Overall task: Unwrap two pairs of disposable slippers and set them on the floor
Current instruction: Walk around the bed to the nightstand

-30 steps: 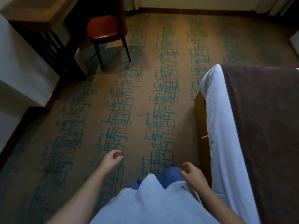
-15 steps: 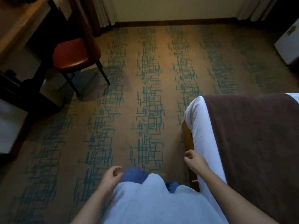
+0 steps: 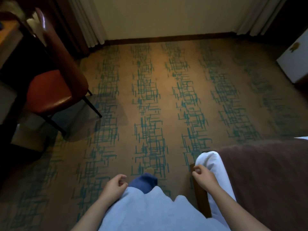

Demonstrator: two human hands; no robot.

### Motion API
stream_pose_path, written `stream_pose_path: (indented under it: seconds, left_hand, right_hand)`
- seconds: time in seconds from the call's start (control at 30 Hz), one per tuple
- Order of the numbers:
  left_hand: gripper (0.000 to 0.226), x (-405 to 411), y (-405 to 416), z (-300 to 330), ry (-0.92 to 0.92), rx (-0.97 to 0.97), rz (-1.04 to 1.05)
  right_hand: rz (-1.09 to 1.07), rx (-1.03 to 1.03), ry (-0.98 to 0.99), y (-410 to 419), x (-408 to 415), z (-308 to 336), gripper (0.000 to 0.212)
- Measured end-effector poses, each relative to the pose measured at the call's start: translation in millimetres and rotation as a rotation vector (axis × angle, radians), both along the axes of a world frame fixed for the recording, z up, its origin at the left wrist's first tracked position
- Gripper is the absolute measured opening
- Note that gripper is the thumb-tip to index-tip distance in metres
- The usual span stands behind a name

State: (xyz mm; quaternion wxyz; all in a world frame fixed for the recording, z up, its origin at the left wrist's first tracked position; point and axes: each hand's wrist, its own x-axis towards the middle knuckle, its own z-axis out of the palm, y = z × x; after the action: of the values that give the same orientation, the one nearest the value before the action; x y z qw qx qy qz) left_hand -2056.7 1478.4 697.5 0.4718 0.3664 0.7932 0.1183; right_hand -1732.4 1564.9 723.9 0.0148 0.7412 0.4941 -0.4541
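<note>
No slippers or wrappers show anywhere in the head view. My left hand (image 3: 115,185) hangs low at the bottom centre, fingers loosely curled, with nothing in it. My right hand (image 3: 202,178) is beside the white corner of the bed (image 3: 208,160), fingers also curled and holding nothing. Between the hands I see my light blue shirt (image 3: 155,212) and a dark blue knee (image 3: 144,180). The patterned carpet floor (image 3: 150,105) stretches ahead.
A red-seated chair (image 3: 48,92) stands at the left by a dark wooden desk (image 3: 10,35). The bed with a brown cover (image 3: 270,177) fills the lower right. A white cabinet (image 3: 295,64) sits at the far right. Curtains (image 3: 86,20) and a wall close the far end.
The view has moved forward along the bed; the chair and far wall are closer, the bed corner lower. Both hands stay curled and hold nothing.
</note>
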Motion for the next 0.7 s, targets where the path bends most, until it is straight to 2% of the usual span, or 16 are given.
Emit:
stream_pose_path:
  seconds: [0.17, 0.4, 0.57, 0.7]
  left_hand:
    - [0.031, -12, 156, 27, 0.037, 0.020, -0.209]
    - [0.030, 46, 350, 53, -0.020, 0.112, -0.362]
    - [0.028, 103, 457, 48, -0.034, 0.113, -0.412]
    - [0.023, 142, 514, 47, -0.028, 0.055, -0.476]
  right_hand:
    - [-0.204, -0.004, 0.002, 65, -7, 8, 0.026]
    - [-0.477, -0.071, -0.002, 131, 26, -4, 0.012]
    - [-0.535, -0.119, 0.033, 217, 65, -21, 0.030]
    - [-0.514, -0.065, 0.044, 306, 111, -11, 0.033]
